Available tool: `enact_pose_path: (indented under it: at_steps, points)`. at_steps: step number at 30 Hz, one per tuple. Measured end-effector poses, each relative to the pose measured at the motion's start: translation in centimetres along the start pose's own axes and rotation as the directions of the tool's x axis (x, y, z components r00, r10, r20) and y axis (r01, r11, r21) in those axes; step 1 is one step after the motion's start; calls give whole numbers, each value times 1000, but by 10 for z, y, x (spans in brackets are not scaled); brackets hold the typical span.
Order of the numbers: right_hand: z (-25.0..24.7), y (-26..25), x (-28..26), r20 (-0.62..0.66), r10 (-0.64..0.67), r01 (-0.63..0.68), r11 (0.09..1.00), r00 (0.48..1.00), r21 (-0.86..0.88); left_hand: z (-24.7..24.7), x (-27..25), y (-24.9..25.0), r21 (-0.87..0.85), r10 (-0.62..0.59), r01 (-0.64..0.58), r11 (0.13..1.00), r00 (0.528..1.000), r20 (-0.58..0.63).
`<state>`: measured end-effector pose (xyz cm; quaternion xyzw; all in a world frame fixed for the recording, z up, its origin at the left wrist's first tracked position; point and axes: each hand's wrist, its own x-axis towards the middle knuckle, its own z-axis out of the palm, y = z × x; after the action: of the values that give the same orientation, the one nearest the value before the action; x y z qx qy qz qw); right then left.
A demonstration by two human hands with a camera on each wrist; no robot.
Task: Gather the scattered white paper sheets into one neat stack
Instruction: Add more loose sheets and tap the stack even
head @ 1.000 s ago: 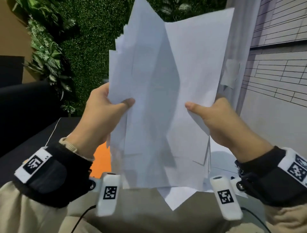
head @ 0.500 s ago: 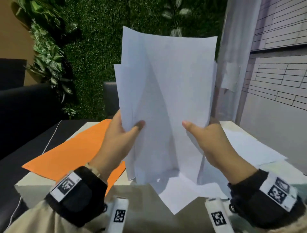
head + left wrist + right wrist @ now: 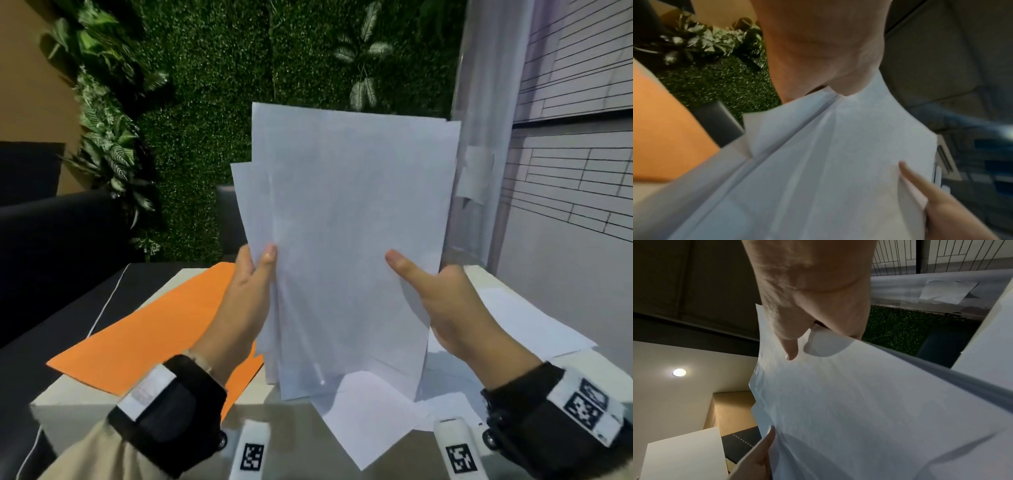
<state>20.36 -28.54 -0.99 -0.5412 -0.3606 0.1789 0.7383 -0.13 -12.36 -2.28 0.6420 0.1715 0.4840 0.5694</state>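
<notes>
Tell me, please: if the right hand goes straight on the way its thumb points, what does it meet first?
The right hand grips the sheets at their right edge, thumb pointing left across them. Going on, it would probably meet the left hand on the opposite edge first, though depth is unclear.

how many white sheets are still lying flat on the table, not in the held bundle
2 plainly: a corner-on sheet at the near edge below the bundle, and one on the table's right side. More may lie hidden behind the bundle.
</notes>
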Motion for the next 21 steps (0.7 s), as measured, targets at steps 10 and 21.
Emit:
enact_pose_path:
  at_steps: [10,21]
  points:
    - [-9,16,-1,30,75,-77,996,997,39,-6,4,3,2,82,-82,997,996,-35]
    - [-8,25,-2,83,78,-75,996,993,-40,21,5,1,-3,60,-60,998,996,66]
